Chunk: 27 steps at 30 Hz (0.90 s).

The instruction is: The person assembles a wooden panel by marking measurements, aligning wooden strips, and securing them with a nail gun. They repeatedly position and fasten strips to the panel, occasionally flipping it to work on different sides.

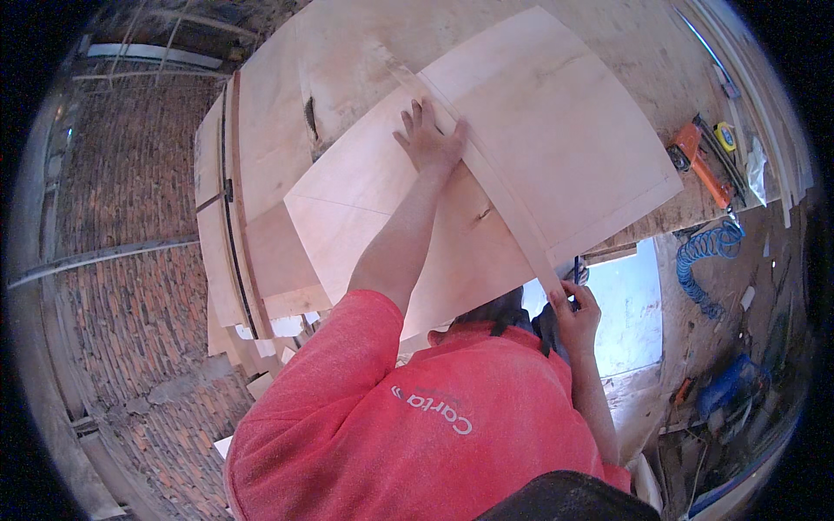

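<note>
A large pale plywood sheet [573,139] lies tilted on the workbench, with thin straight lines marked across it. Running over it from the far side to the near edge is a long, narrow wooden strip [502,189]. My left hand [430,139] presses down with its fingers spread, the thumb side against the strip. At the sheet's near edge, my right hand [578,317] pinches the near end of the strip between thumb and fingers. Its palm is partly hidden, so anything else in it cannot be made out.
On the right of the workbench [608,43] lie an orange-and-black air nailer [699,161], a yellow tape measure [724,135] and a coiled blue air hose [695,260] hanging down. More wooden boards [261,191] lean at the left. A brick wall [130,304] stands beyond them.
</note>
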Available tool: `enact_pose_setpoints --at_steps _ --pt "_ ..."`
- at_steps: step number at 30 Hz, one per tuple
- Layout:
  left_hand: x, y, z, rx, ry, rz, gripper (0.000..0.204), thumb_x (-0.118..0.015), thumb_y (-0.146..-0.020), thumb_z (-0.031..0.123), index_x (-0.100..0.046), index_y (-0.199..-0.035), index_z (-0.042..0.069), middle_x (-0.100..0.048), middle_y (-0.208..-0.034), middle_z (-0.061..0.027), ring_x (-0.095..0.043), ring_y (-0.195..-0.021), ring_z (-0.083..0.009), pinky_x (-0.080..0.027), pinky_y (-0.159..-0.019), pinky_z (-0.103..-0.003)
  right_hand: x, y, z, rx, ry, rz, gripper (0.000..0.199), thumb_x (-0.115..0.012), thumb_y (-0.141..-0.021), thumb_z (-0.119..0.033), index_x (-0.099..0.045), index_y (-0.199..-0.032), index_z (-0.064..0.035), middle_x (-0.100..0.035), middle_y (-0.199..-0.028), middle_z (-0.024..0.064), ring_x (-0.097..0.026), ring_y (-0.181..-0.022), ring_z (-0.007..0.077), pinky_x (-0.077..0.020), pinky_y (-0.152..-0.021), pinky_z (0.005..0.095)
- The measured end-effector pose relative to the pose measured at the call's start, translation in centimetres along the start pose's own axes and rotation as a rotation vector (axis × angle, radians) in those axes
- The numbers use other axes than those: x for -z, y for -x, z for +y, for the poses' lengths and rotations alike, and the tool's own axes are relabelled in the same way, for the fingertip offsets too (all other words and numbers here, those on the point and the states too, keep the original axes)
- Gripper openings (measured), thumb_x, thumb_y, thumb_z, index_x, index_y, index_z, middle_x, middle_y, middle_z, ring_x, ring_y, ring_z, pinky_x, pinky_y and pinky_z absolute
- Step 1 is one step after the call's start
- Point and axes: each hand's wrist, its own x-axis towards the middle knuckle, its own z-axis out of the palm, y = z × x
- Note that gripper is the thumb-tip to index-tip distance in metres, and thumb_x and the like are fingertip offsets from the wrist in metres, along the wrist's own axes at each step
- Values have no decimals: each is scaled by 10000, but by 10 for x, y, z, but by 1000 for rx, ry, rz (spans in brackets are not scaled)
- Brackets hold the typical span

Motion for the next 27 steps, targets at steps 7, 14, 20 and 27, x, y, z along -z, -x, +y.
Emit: enact_pose_setpoints --at_steps 7,14,20,27 --pt "5 1 12 18 -74 -88 985 -579 -857 692 -242 -1624 174 -211 -1691 -73 -78 -1571 -343 23 -1237 -605 -2 2 0 65 -5 51 209 -750 -905 -166 -742 -1046 -11 -674 -860 72 -604 -754 164 -464 -667 308" --pt "7 4 12 -9 -93 -74 975 -572 -865 711 -264 -1618 174 -232 -1684 -87 -99 -1562 -376 -5 -1224 -629 -3 3 2 62 -10 50 210 -748 -900 -161 -743 -1043 -7 -678 -874 71 -587 -749 165 -447 -659 311" --pt "4 4 10 -54 -104 -37 962 -545 -881 728 -288 -1609 154 -257 -1673 -114 -115 -1553 -411 -29 -1205 -672 -2 4 1 61 -5 45 226 -748 -903 -172 -740 -1047 2 -683 -886 70 -590 -750 155 -460 -672 308" --pt "-7 1 7 -31 -113 -51 814 -376 -996 648 -270 -1607 120 -230 -1678 -122 -81 -1552 -426 15 -1192 -694 16 0 -12 148 157 237 268 -668 -974 -142 -689 -1221 -40 -659 -879 60 -581 -734 122 -443 -611 262"
